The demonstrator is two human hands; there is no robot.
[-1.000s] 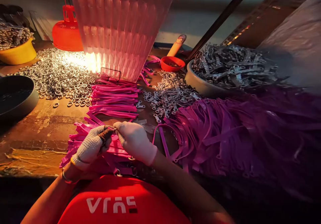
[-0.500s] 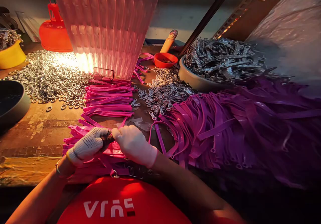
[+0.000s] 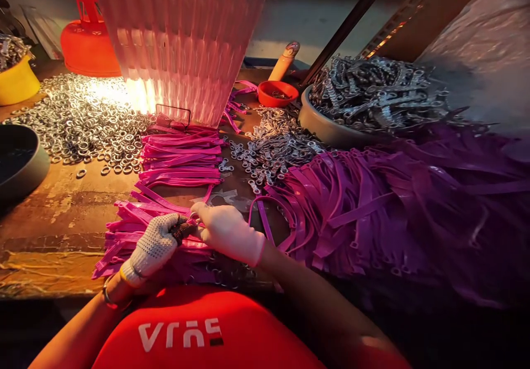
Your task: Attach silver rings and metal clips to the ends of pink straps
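Note:
My left hand, in a dotted white knit glove with dark fingertips, is closed in a pinch over the near pile of pink straps. Fingertip to fingertip with it is my right hand, in a thin white glove, its fingers curled. A small metal ring shows at the right fingertips. The strap end between the hands is mostly hidden by the fingers. Beyond them lies a neater stack of pink straps.
Loose metal rings cover the left back, under a red lamp. Metal clasps lie right of centre, before a heaped basin. Purple straps spread on the right. A corrugated clear sheet leans at the back.
A strap with a ring that hung near my front is no longer seen there. A ring now shows at my right fingertips. Both hands have moved slightly right, still together.

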